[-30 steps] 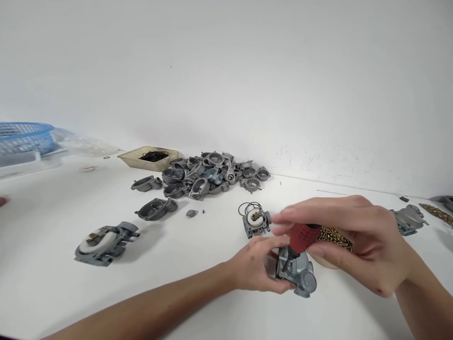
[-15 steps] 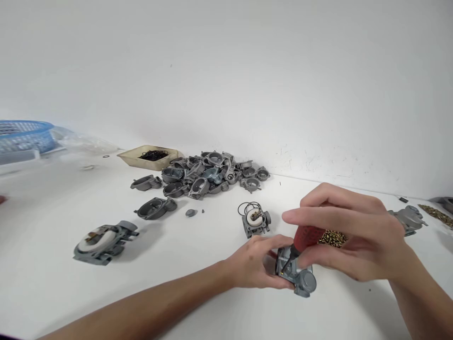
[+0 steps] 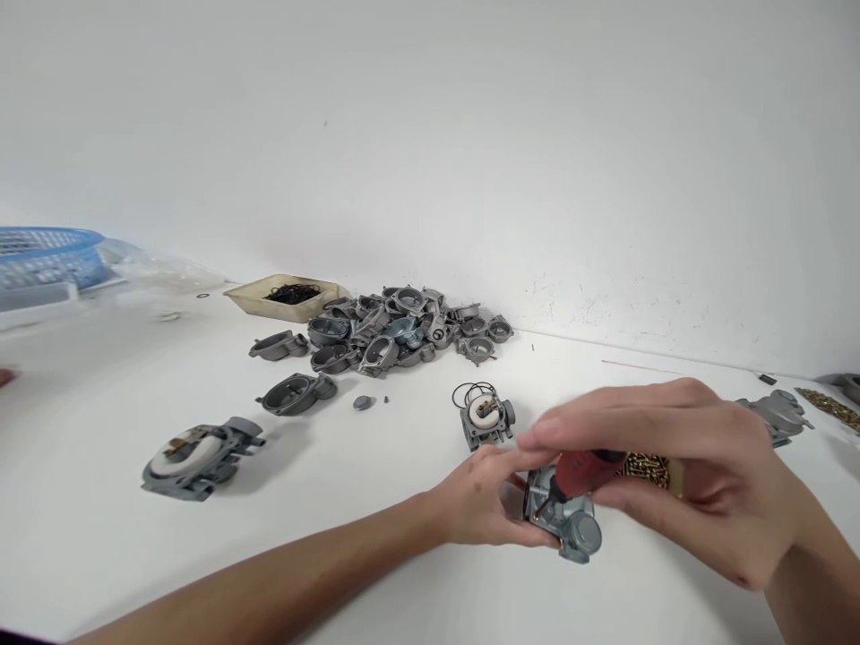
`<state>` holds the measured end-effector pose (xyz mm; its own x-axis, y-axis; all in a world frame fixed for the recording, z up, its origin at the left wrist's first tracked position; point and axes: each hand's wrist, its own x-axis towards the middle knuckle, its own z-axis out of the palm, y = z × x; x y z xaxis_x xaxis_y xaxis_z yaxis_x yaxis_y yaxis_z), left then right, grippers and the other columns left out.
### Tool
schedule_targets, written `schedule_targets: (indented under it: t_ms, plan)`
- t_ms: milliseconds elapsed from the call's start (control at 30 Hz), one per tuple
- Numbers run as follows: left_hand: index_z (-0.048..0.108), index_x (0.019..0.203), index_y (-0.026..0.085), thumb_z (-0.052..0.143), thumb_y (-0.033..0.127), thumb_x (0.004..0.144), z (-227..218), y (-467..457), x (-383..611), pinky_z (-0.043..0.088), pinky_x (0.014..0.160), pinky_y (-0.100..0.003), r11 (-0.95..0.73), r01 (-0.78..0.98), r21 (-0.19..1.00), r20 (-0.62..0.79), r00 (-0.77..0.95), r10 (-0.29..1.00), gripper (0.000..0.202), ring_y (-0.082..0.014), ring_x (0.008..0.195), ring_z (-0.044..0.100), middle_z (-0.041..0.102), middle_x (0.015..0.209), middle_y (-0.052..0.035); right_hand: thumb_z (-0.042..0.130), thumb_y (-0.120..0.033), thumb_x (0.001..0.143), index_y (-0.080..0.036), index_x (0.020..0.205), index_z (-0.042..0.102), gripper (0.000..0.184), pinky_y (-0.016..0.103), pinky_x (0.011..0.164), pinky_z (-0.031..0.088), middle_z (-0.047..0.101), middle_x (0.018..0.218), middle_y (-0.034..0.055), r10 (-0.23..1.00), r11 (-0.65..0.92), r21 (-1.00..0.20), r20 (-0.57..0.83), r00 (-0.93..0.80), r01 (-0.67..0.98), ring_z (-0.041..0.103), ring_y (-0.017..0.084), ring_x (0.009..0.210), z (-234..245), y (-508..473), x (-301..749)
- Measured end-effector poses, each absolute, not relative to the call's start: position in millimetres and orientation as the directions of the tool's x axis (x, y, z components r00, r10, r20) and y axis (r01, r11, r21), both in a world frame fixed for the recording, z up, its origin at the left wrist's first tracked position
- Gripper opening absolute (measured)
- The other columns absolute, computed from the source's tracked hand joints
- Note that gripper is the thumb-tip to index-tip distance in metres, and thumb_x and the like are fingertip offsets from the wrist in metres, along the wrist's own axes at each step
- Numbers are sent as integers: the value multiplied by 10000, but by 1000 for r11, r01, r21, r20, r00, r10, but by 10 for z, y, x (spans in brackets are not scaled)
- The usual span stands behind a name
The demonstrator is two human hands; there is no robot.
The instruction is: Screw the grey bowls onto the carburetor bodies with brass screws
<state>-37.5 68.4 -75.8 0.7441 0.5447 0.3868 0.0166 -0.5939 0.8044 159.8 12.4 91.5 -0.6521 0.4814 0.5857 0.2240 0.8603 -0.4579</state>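
A grey metal carburetor point(image 3: 579, 530) is gripped by my left hand point(image 3: 474, 497), fingers and thumb wrapped round its left side. My right hand point(image 3: 699, 466) is closed on the red handle of a screwdriver point(image 3: 579, 473). Its dark shaft slants down to the carburetor, where a small brass-coloured spot, perhaps a screw head, shows at the tip. Behind my right hand, partly hidden, lie many small brass screws point(image 3: 645, 471) in a container. Just beyond my left hand stands an open carburetor body point(image 3: 485, 417) with a white float and black rubber rings.
A heap of grey float bowls point(image 3: 382, 336) lies against the wall beside a cream tray point(image 3: 269, 306) of black rings. Another carburetor body point(image 3: 194, 457) is at left, a carburetor point(image 3: 776, 417) at right. A blue basket point(image 3: 54, 255) stands far left; a blurred fingertip point(image 3: 5, 376) shows below.
My right hand has turned about the screwdriver, its fingers now lower and further forward over the handle. My left hand and the carburetor have stayed in place.
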Motion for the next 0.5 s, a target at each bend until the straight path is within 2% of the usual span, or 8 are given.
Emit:
schedule_targets:
  t_ms: [33, 100, 167, 200, 267, 333, 400, 500]
  plan:
    - [665, 1276, 203, 856, 505, 802, -751, 684, -372, 659, 883, -385, -592, 4, 806, 395, 742, 542, 594, -254, 876, 789, 797, 1040, -54, 565, -107, 1035, -177, 1329, 641, 311, 178, 710, 614, 759, 937, 26, 456, 879, -418, 600, -657, 229, 712, 96, 820, 917, 120, 1592]
    - [664, 1260, 201, 849, 504, 801, -737, 681, -364, 669, 847, -387, -591, -36, 806, 427, 728, 536, 580, -249, 833, 785, 796, 994, -45, 646, -168, 1019, -199, 1249, 675, 233, 175, 633, 585, 738, 899, 13, 413, 910, -263, 635, -653, 319, 673, 83, 720, 916, 120, 1578]
    - [669, 1244, 201, 867, 474, 777, -723, 679, -359, 672, 829, -382, -585, -47, 809, 438, 713, 548, 576, -251, 829, 784, 795, 989, -46, 644, -204, 1023, -203, 1234, 681, 214, 198, 605, 582, 739, 960, 41, 411, 898, -163, 643, -646, 409, 680, 97, 725, 918, 121, 1563]
    - [673, 1232, 201, 876, 458, 765, -718, 678, -358, 671, 828, -378, -582, -40, 812, 433, 710, 555, 570, -252, 834, 783, 794, 994, -47, 611, -197, 1032, -201, 1258, 674, 235, 211, 622, 598, 746, 1022, 63, 427, 893, -183, 632, -647, 411, 703, 111, 771, 921, 121, 1557]
    - [680, 1219, 208, 886, 448, 756, -713, 678, -361, 664, 846, -375, -584, -17, 812, 417, 717, 558, 560, -252, 847, 783, 793, 1006, -45, 525, -129, 1037, -186, 1323, 647, 316, 235, 705, 636, 753, 1125, 90, 459, 888, -322, 605, -650, 327, 739, 136, 905, 931, 125, 1555]
    - [666, 1262, 217, 878, 458, 776, -717, 680, -367, 652, 882, -379, -588, -4, 809, 403, 733, 548, 582, -251, 867, 784, 795, 1038, -47, 515, -78, 1025, -185, 1326, 647, 345, 226, 731, 642, 762, 1115, 76, 457, 877, -426, 604, -653, 220, 741, 129, 919, 937, 139, 1565]
    - [651, 1299, 223, 877, 465, 785, -723, 679, -371, 643, 908, -381, -585, -16, 811, 405, 737, 541, 611, -257, 904, 786, 798, 1083, -56, 615, -98, 1007, -197, 1274, 671, 291, 196, 658, 621, 754, 1024, 46, 421, 901, -376, 640, -642, 216, 720, 102, 794, 934, 154, 1581]
    - [661, 1276, 220, 896, 452, 764, -730, 673, -367, 644, 909, -377, -576, -24, 817, 413, 720, 558, 610, -274, 970, 779, 793, 1149, -69, 753, -191, 950, -186, 1249, 681, 307, 204, 595, 602, 724, 979, 42, 380, 908, -148, 685, -622, 392, 686, 98, 703, 923, 150, 1589]
